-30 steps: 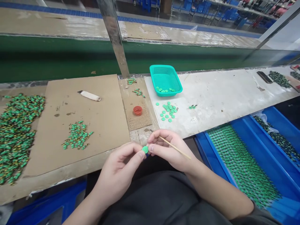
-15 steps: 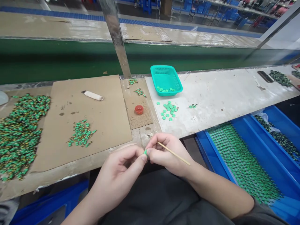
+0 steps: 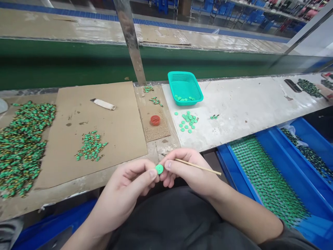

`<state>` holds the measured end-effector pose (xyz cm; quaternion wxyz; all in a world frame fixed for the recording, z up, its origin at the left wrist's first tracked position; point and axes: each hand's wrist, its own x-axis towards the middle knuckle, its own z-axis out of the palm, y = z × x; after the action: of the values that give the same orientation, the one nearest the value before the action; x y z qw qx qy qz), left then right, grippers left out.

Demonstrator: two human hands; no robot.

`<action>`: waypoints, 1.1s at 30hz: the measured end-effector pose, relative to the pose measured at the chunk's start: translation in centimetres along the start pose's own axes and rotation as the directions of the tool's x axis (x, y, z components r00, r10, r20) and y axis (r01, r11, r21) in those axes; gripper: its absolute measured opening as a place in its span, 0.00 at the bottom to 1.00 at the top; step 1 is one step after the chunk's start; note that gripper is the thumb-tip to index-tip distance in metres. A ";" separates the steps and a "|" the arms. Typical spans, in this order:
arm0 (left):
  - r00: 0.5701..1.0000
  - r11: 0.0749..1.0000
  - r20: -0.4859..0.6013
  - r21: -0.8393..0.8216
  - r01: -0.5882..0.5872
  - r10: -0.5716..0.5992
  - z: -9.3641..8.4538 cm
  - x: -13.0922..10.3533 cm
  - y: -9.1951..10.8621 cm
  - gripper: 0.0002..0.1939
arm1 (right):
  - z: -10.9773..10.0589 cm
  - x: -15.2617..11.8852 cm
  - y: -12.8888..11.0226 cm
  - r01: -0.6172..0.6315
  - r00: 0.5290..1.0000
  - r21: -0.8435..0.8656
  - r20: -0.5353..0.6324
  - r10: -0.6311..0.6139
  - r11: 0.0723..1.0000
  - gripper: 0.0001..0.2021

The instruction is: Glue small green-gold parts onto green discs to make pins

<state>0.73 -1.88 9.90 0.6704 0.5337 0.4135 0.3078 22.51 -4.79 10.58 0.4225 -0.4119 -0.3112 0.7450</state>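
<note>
A small round green disc (image 3: 159,169) with tiny holes, like a button, is pinched between the thumb and fingers of my left hand (image 3: 127,189). Its flat face is turned up toward me. My right hand (image 3: 191,170) is closed around a thin wooden stick (image 3: 208,169), whose dark tip pokes out past the index finger. The right fingertips are right beside the disc; whether they touch it I cannot tell. More green discs (image 3: 188,118) lie loose on the white board, and others sit in a turquoise basket (image 3: 185,75).
A red cap (image 3: 155,120) stands on a cardboard piece. Small green-and-gold parts form a pile (image 3: 91,146) and a large heap (image 3: 23,149) at left. A white tapered tube (image 3: 104,104) lies on the cardboard (image 3: 125,128). Blue trays (image 3: 275,139) hold rows of green parts at right.
The green disc has turned from edge-on to face-up in my left fingers. My right thumb has eased back from it, and the stick has tilted flatter.
</note>
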 end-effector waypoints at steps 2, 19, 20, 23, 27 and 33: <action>1.000 0.999 0.011 -0.032 0.027 -0.027 -0.2 -0.1 -0.3 0.31 | 0.1 -0.1 -0.2 -0.020 1.000 0.006 0.002 0.020 1.000 0.16; 0.970 0.921 0.007 0.313 -0.232 0.242 0.8 -3.8 1.3 0.21 | 3.2 -1.8 1.0 0.028 0.992 -0.151 -0.122 -0.046 0.988 0.23; 0.969 0.926 0.013 0.293 -0.238 0.245 0.6 -4.0 1.2 0.22 | 3.4 -1.9 1.3 0.039 0.992 -0.139 -0.111 -0.055 0.989 0.25; 0.981 0.971 0.008 0.140 -0.193 0.194 0.2 -4.6 0.6 0.25 | 3.4 -2.3 2.0 0.073 0.995 -0.102 -0.053 -0.079 0.992 0.28; 0.992 0.992 -0.023 0.024 -0.124 0.124 -0.2 -5.2 -0.8 0.29 | 3.1 -3.2 2.5 0.175 0.982 -0.165 -0.045 -0.185 0.971 0.21; 0.999 0.999 -0.003 -0.030 -0.042 0.042 -0.5 -4.9 -1.2 0.31 | 3.4 -3.3 2.8 0.190 0.980 -0.170 -0.029 -0.198 0.967 0.17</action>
<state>-2.02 -6.12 9.83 0.6712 0.5319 0.3981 0.3287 19.46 -9.32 11.04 0.4645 -0.4301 -0.4013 0.6619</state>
